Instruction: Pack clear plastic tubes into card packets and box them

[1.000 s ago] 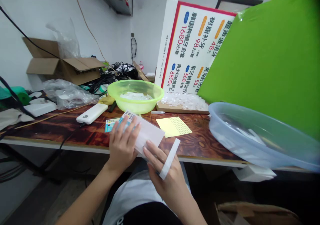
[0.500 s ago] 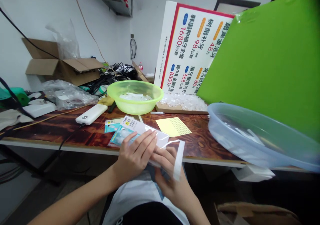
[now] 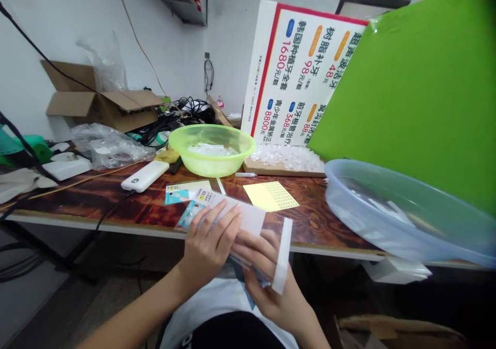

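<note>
My left hand [image 3: 209, 245] lies across a white and blue printed card [image 3: 246, 215], fingers closed over it, at the table's front edge. My right hand [image 3: 267, 271] grips a clear plastic bag [image 3: 282, 256] with a white strip along its opening. Its fingers show through the film, right beside my left fingertips. Whether the card is partly inside the bag, I cannot tell. Just beyond my left hand, another blue and white card [image 3: 178, 194] lies on the table. A yellow sheet of small round stickers [image 3: 271, 196] lies past the held card.
A yellow-green basin [image 3: 212, 165] with white pieces stands behind the cards. A cardboard tray [image 3: 284, 169] of small clear pieces sits beside it. The blue basin [image 3: 387, 225] is at right, a white power bank [image 3: 145, 176] at left. A price board [image 3: 287, 80] leans behind.
My hands and the bag have shifted slightly right and down. The white strip is tilted a little differently. The whole view has moved a bit; both hands keep their hold.
</note>
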The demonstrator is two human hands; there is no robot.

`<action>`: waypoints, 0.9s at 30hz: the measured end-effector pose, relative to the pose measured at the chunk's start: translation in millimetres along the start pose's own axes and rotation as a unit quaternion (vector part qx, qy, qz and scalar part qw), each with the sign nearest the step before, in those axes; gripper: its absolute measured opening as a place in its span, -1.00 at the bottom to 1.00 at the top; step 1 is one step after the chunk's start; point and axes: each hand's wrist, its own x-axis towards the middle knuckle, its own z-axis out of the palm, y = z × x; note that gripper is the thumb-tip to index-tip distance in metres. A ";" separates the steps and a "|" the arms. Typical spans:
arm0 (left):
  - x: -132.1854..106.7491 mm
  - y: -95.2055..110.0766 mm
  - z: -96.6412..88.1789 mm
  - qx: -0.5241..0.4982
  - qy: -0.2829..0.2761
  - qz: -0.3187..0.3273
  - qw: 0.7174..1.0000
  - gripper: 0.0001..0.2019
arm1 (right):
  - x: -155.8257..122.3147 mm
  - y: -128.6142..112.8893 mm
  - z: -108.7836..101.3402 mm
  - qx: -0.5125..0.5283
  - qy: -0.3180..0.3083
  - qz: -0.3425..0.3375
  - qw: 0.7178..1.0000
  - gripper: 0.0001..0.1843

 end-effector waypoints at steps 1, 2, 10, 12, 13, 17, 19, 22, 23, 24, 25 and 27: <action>0.2 1.0 0.1 -0.009 0.006 -0.001 1.000 -0.73 | 0.2 -1.5 -1.9 0.010 0.008 -0.004 1.000 -0.51; 0.4 2.5 0.2 -0.021 0.010 0.001 1.000 -0.73 | 0.4 -2.6 -3.6 0.021 0.018 -0.009 1.000 -0.50; 7.0 14.7 -7.0 -0.060 -0.010 0.026 0.998 -0.74 | -4.9 -9.1 3.9 0.040 0.171 -0.036 0.984 -0.51; 9.3 16.5 -9.4 -0.060 -0.009 0.028 0.998 -0.75 | -9.3 -11.6 9.4 0.017 0.188 -0.032 0.981 -0.52; 10.3 17.2 -10.4 -0.060 -0.009 0.029 0.998 -0.74 | -11.3 -12.6 11.7 0.005 0.195 -0.023 0.981 -0.52; 14.1 18.3 -13.8 -0.057 -0.015 0.015 0.998 -0.72 | -12.5 -14.6 15.7 0.015 0.225 -0.001 0.974 -0.55; 15.1 17.7 -16.0 -0.055 -0.022 0.007 0.998 -0.71 | -8.2 -16.0 13.6 0.021 0.190 -0.012 0.981 -0.51; 14.1 16.2 -19.6 -0.051 -0.036 0.000 0.998 -0.69 | -0.1 -20.2 8.2 0.010 0.128 -0.009 0.992 -0.44; 13.0 15.7 -20.6 -0.052 -0.039 -0.003 0.998 -0.69 | 2.1 -21.8 6.6 0.012 0.118 -0.008 0.993 -0.42; 11.6 15.3 -21.4 -0.054 -0.040 -0.006 0.998 -0.69 | 3.8 -23.3 5.2 0.015 0.112 -0.008 0.994 -0.40; 9.9 14.9 -22.0 -0.058 -0.041 -0.008 0.997 -0.70 | 5.0 -24.7 4.1 0.018 0.111 -0.010 0.994 -0.39; 6.7 14.3 -22.6 -0.069 -0.041 -0.010 0.997 -0.70 | 6.0 -27.2 2.2 0.017 0.107 -0.017 0.994 -0.38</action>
